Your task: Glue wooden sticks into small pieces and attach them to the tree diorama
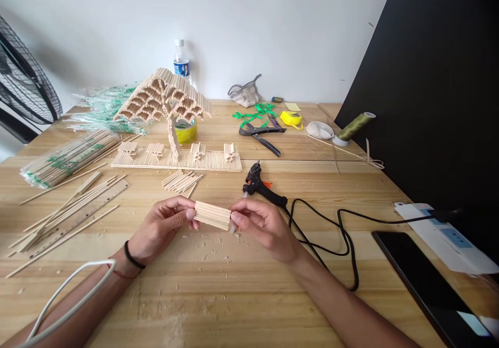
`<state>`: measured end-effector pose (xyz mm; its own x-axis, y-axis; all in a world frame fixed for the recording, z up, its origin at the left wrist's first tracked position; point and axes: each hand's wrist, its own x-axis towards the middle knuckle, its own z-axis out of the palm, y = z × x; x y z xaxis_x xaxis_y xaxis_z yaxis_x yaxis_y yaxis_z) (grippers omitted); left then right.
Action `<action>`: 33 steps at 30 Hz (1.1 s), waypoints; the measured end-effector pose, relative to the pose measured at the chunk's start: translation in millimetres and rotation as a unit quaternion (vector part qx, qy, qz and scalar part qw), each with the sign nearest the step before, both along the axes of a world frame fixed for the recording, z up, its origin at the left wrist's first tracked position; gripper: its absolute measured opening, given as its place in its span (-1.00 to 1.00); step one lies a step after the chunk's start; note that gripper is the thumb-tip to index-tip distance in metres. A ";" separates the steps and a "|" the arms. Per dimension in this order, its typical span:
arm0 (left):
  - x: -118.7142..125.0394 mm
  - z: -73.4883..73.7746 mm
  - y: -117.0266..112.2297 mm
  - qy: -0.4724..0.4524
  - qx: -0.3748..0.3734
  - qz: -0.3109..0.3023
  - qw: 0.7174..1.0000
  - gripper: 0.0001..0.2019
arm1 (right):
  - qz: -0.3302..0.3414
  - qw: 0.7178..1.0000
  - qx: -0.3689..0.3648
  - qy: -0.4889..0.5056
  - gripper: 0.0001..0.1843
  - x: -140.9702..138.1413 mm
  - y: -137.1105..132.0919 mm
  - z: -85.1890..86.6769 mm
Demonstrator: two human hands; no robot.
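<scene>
A small flat panel of glued wooden sticks [212, 215] hangs just above the wooden table [241, 296], held at both ends. My left hand [161, 228] pinches its left end with fingers closed. My right hand [265, 227] pinches its right end in the same way. A black hot glue gun [263, 188] lies just behind my right hand, its black cord [335, 239] looping to the right. A short stack of cut sticks [181, 180] lies behind the panel.
A stick model of a tree on a stick base [171, 124] stands at the middle back. Loose sticks and a ruler [66, 215] lie at the left, packed sticks [66, 155] behind them. Pliers [261, 134], a green thread spool [353, 127], a yellow tape roll [186, 129], a bottle [181, 62] and a phone [424, 280] sit around.
</scene>
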<state>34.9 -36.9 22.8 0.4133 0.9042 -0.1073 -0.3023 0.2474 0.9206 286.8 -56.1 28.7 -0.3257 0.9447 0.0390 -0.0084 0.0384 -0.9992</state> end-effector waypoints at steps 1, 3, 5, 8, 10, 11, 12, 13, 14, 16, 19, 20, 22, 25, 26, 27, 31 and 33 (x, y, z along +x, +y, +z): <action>0.2 0.3 -0.4 0.000 0.000 -0.003 1.000 -0.81 | 0.003 1.000 0.002 0.003 -0.76 0.1 -0.3 0.5; 0.5 1.1 -1.0 0.000 -0.003 -0.007 1.000 -0.80 | 0.009 1.000 0.001 0.012 -0.74 0.4 -0.8 1.8; 0.8 1.7 -1.4 0.000 -0.009 -0.006 1.000 -0.80 | 0.017 1.000 -0.007 0.025 -0.72 0.7 -1.1 3.2; 0.9 2.2 -1.3 -0.002 -0.019 -0.004 1.000 -0.80 | 0.034 0.998 -0.021 0.043 -0.70 0.7 -1.4 4.0; 0.8 2.3 -1.0 -0.005 -0.017 -0.005 1.000 -0.80 | 0.041 0.997 -0.031 0.053 -0.72 0.7 -1.4 3.4; 0.6 2.2 -0.9 -0.006 -0.015 -0.006 1.000 -0.80 | 0.046 0.996 -0.039 0.058 -0.71 0.8 -1.2 2.7; 0.3 2.1 -0.8 -0.007 -0.014 -0.006 1.000 -0.79 | 0.051 0.995 -0.050 0.065 -0.70 0.9 -1.0 1.8; 0.0 1.8 -0.7 -0.007 -0.015 -0.007 1.000 -0.79 | 0.059 0.994 -0.065 0.071 -0.67 1.2 -0.6 0.7; -0.3 1.4 -0.8 -0.008 -0.017 -0.009 1.000 -0.79 | 0.069 0.991 -0.082 0.077 -0.63 1.4 -0.2 -0.3; -0.8 0.4 -1.1 -0.008 -0.023 -0.011 1.000 -0.79 | 0.095 0.985 -0.110 0.089 -0.49 1.4 0.3 -2.2; -0.9 -1.1 -2.5 0.003 -0.029 -0.028 0.999 -0.81 | 0.150 0.977 -0.120 0.091 -0.21 -0.6 0.0 -3.6; -0.7 -1.5 -3.0 0.007 -0.031 -0.037 0.999 -0.80 | 0.168 0.975 -0.118 0.087 -0.15 -1.6 -0.3 -3.7; -0.1 -1.6 -4.0 0.012 -0.030 -0.054 0.998 -0.78 | 0.191 0.972 -0.112 0.076 -0.11 -3.6 -1.1 -3.7; 0.2 -1.2 -5.0 0.025 -0.011 -0.065 0.998 -0.74 | 0.190 0.974 -0.099 0.071 -0.19 -4.9 -1.5 -4.1; 0.1 -1.0 -5.2 0.032 -0.004 -0.065 0.997 -0.74 | 0.186 0.975 -0.096 0.073 -0.18 -4.8 -1.5 -4.2; 0.1 -0.9 -5.5 0.038 0.002 -0.065 0.997 -0.74 | 0.183 0.976 -0.095 0.074 -0.15 -4.5 -1.5 -4.2; 0.2 -0.6 -5.9 0.059 0.019 -0.075 0.995 -0.73 | 0.195 0.974 -0.088 0.070 -0.12 -3.9 -2.5 -2.6; -0.1 -1.1 -4.9 0.063 0.021 -0.066 0.996 -0.74 | 0.195 0.974 -0.090 0.065 -0.16 -3.9 -3.3 -1.5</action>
